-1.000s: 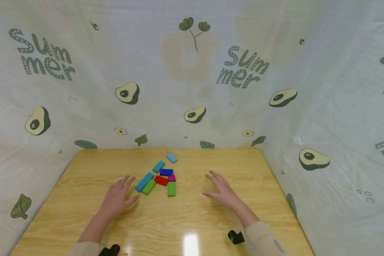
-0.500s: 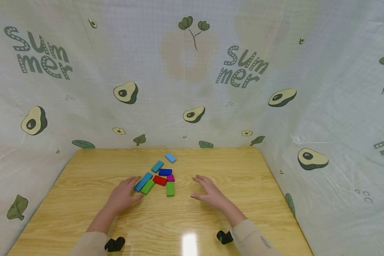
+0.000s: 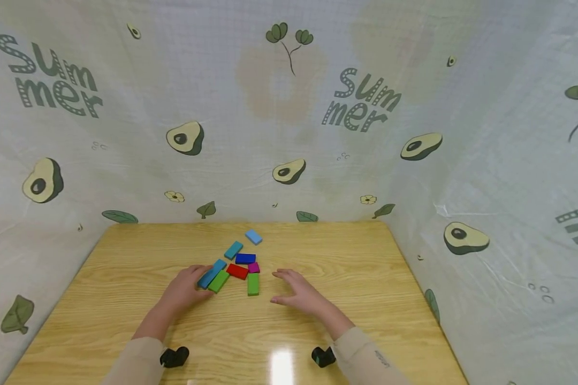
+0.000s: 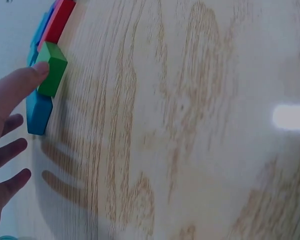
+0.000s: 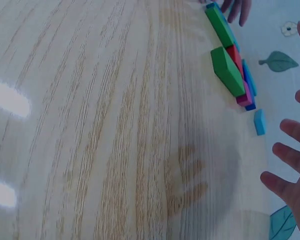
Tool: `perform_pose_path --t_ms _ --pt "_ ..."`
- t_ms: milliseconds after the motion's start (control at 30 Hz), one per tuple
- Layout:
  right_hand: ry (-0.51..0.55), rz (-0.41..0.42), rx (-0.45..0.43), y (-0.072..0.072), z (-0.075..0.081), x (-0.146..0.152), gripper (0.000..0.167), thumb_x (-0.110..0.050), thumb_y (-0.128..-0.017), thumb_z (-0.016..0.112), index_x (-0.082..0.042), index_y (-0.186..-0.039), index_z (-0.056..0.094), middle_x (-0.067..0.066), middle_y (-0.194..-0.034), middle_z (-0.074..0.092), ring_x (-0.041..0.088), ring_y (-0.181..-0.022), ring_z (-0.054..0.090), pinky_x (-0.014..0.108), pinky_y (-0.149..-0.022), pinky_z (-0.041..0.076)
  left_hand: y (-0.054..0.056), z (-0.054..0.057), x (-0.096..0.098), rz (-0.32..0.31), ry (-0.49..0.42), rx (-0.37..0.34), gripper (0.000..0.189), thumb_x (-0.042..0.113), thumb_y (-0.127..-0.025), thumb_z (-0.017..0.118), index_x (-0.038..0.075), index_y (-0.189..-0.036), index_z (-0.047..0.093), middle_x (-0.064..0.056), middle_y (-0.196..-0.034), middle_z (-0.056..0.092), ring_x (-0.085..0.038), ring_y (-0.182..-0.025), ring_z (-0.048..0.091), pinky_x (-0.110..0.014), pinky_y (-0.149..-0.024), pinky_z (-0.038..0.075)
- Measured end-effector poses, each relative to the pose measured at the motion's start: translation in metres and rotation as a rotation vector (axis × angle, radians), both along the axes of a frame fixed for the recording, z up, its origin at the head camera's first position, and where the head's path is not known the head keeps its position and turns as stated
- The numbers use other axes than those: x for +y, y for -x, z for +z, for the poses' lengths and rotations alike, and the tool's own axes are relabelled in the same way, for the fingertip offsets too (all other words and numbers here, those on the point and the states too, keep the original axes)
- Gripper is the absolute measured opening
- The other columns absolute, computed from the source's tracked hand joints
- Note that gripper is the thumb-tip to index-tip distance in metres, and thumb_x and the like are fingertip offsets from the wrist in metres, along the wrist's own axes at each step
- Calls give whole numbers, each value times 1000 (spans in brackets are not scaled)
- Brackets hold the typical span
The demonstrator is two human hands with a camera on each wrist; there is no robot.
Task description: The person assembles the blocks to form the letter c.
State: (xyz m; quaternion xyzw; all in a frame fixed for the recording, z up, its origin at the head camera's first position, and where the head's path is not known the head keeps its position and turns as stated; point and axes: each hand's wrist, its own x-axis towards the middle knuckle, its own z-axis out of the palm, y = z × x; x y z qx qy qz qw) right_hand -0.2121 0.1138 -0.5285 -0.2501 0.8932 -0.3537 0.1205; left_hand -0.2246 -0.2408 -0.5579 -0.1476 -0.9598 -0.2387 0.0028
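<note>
Several coloured wooden blocks lie in a loose group on the table. My left hand (image 3: pixel 185 287) is at the group's left side, fingers spread and relaxed, beside a long blue block (image 3: pixel 213 274) and a slanted green block (image 3: pixel 219 281). In the left wrist view its thumb overlaps the green block (image 4: pixel 54 75). To the right of the group, my right hand (image 3: pixel 296 292) hovers with parted fingers, holding nothing, nearest an upright-lying green block (image 3: pixel 253 284). Between the hands are a red block (image 3: pixel 237 271), a small magenta block (image 3: pixel 253 267) and a dark blue block (image 3: pixel 245 259).
Farther back lie a teal block (image 3: pixel 233 250) and a light blue block (image 3: pixel 253 237). A printed cloth (image 3: pixel 241 198) with avocados and leaves borders the wooden table (image 3: pixel 347 251) at the back and sides. Light glares off the table's front.
My right hand has moved left toward the blocks. The left hand has come in closer to the long blue and green blocks. The blocks keep their arrangement.
</note>
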Motion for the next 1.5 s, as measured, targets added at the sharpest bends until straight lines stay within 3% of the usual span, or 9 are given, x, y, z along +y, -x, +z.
perform_pose_path --t_ms 200,467,967,1233,1500 --pt "-21 20 2 0 -3 -10 68 -42 -91 68 -16 -148 42 6 -151 38 30 -138 33 52 -108 31 6 -5 -3 0 -4 -14 67 26 -79 83 5 -136 56 -22 -126 54 -43 -114 51 -58 -94 42" --pt "-35 31 20 0 -6 -17 68 -45 -90 67 -17 -147 43 2 -148 41 26 -137 35 48 -109 31 9 -3 1 34 10 -70 58 19 -80 81 1 -131 58 -20 -115 61 -42 -107 56 -56 -92 44" --pt "-55 48 35 -1 -11 -17 68 -47 -91 65 -16 -148 43 2 -146 43 26 -136 37 48 -108 32 10 -2 3 58 33 -117 65 27 -77 84 4 -132 58 -7 -100 63 -28 -94 60 -50 -85 49" --pt "-77 46 43 -1 -15 -14 71 -49 -89 67 -17 -147 43 3 -147 43 27 -136 37 47 -108 32 19 -3 5 -18 36 -120 76 31 -75 85 5 -139 52 -18 -122 58 -37 -110 55 -54 -94 44" --pt "-87 49 54 -4 -19 -12 72 -50 -87 69 -18 -147 44 4 -147 42 26 -136 37 46 -109 33 31 2 5 -83 28 -178 89 29 -71 89 3 -144 44 -23 -124 54 -40 -112 53 -56 -93 44"
